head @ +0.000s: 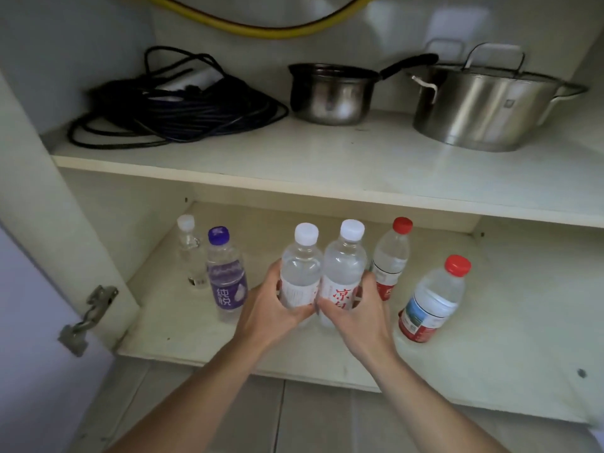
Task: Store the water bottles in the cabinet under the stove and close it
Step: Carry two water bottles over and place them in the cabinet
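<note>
Two white-capped water bottles stand side by side on the cabinet's bottom shelf (490, 364). My left hand (271, 308) grips the left white-capped bottle (300, 266), and my right hand (356, 315) grips the right white-capped bottle (344, 263) with red characters on its label. Left of them stand a purple-capped bottle (225, 276) and a small clear bottle (191, 250). Two red-capped bottles stand to the right, one behind (392, 256) and one nearer the front (434, 299).
The upper shelf (327, 168) carries a coil of black cable (176, 106), a small saucepan (330, 93) and a lidded steel pot (483, 103). A yellow hose (261, 27) hangs at the top. The open door's hinge (88, 318) is at the left; tiled floor lies below.
</note>
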